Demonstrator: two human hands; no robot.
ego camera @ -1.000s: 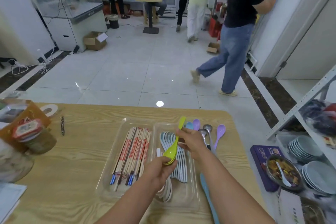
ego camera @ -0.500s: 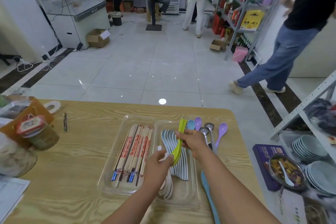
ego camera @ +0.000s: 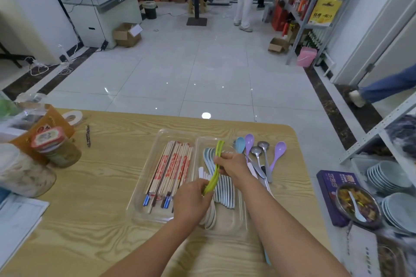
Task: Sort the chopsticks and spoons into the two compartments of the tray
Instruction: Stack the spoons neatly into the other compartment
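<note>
Pinched at both ends, green spoon (ego camera: 216,164) is held by left hand (ego camera: 193,200) and right hand (ego camera: 232,164) over tray (ego camera: 227,221); now turned edge-on versus earlier.

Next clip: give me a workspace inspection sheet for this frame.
Surface: wooden table.
Job's things: clear tray holds chopsticks in its left compartment, white spoons in its right; green spoon held above it; loose spoons on the table right of the tray.
Clutter: jars, pen, tape roll, papers.
Hands: left hand and right hand both grip the green spoon.
Cables: cords on the floor, far left.
Surroundings: shop floor, plates on a shelf, people standing.
</note>
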